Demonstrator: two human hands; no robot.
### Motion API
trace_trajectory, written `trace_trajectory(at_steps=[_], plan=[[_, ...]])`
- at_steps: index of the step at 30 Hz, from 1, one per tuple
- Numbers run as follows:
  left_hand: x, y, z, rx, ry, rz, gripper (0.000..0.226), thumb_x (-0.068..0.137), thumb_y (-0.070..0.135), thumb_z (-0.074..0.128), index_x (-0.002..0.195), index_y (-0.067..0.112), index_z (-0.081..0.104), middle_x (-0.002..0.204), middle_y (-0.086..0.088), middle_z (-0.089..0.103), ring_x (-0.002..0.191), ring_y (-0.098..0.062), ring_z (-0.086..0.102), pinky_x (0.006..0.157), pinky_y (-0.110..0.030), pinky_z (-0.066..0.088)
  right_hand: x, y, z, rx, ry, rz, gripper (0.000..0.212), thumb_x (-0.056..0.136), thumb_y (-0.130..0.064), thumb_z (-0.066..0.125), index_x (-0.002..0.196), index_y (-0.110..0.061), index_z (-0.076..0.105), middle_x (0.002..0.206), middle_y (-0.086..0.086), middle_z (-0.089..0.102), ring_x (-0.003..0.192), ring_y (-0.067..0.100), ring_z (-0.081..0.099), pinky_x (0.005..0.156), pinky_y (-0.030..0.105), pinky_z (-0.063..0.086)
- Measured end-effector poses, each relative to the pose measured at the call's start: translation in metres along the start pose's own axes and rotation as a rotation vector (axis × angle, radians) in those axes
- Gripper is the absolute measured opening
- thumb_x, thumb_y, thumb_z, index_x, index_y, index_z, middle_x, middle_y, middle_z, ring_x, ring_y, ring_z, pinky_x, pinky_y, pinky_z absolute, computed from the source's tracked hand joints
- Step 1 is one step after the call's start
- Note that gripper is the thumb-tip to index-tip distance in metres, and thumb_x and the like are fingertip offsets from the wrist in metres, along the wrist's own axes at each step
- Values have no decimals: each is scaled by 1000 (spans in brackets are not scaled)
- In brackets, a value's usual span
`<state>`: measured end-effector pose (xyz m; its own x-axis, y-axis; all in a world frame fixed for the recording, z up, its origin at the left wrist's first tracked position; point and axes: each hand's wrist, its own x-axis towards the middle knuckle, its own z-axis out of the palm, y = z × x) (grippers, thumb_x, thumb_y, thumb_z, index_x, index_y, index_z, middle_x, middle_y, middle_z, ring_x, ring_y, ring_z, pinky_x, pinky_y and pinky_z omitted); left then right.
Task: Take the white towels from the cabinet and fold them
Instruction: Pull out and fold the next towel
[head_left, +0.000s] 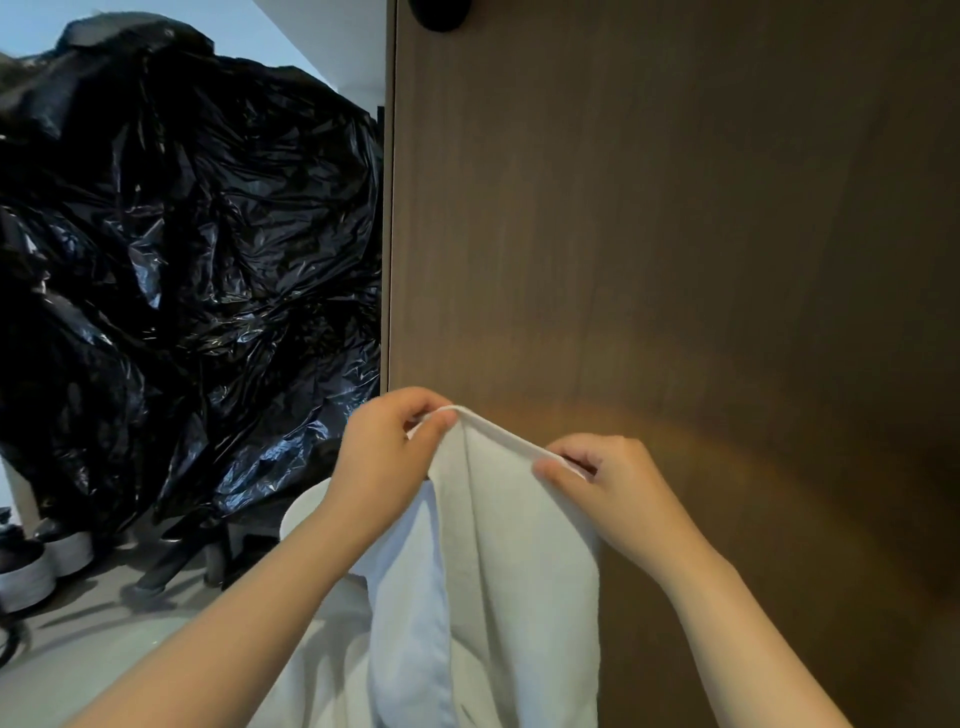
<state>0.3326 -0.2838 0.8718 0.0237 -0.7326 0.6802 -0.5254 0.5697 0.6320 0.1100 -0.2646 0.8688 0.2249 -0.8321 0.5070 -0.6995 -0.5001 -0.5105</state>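
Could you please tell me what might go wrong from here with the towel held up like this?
The left hand and the right hand only pinch the white towel at its top edge, so a slip could drop it. The towel hangs bunched in uneven layers, so the fold may come out crooked. It hangs near the wooden panel and might brush it.

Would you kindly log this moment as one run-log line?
left hand: pinches white towel top edge | right hand: pinches same edge | towel: hangs before wooden panel

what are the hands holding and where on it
A white towel: left hand and right hand each pinch its top edge, the rest hanging down.
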Motion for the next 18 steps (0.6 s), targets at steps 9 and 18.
trace_trajectory(at_steps=[9, 18], plan=[[27, -6, 1, 20, 100, -68, 13, 92, 20, 61, 86, 19, 72, 75, 15, 65, 72, -3, 60, 67, -33, 54, -39, 43, 2, 58, 120, 261, 23, 94, -32, 62, 73, -34, 69, 69, -17, 67, 71, 0, 63, 56, 14, 45], [-9, 4, 19, 137, -164, 192, 27, 86, 12, 66, 113, 15, 70, 106, 11, 61, 91, 1, 55, 81, 2, 34, -48, 23, -2, 223, 155, 205, 19, 94, -32, 59, 79, -31, 71, 76, -15, 69, 76, 4, 64, 61, 12, 46]])
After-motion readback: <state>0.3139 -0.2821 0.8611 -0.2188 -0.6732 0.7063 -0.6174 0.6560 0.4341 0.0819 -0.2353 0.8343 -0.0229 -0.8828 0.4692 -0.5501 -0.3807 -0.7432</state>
